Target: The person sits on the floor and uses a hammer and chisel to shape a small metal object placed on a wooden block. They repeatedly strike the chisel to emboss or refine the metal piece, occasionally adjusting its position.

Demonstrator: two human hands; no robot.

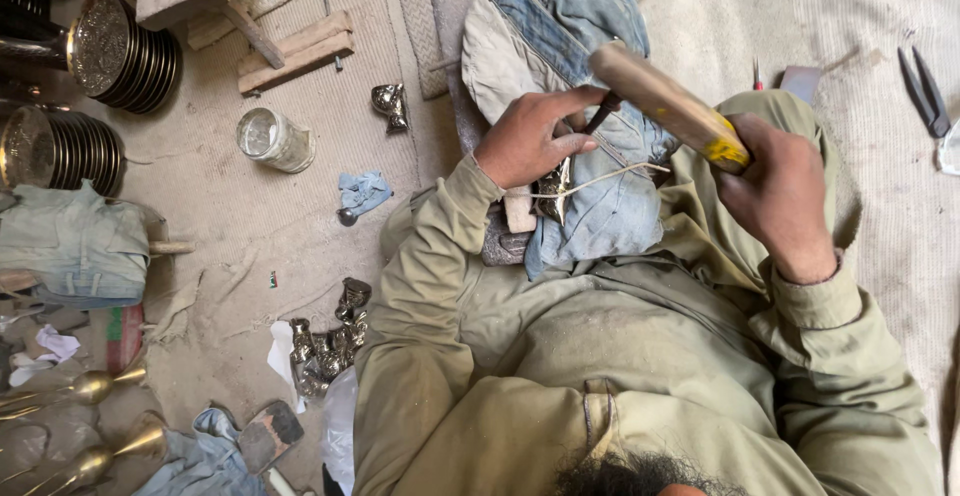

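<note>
wooden mallet: pale, worn, blocky length of wood, yellow tape band near the gripped end, tilted from upper left down to lower right, raised above the lap, head end just over the punch. thin dark punch: short metal rod, slanted, upper tip just beneath the mallet's head, lower part hidden behind fingers. small metal piece: dull silver-grey, embossed, partly covered, lying on folded faded denim cloth draped over the lap, a pale string stretched across it.
</note>
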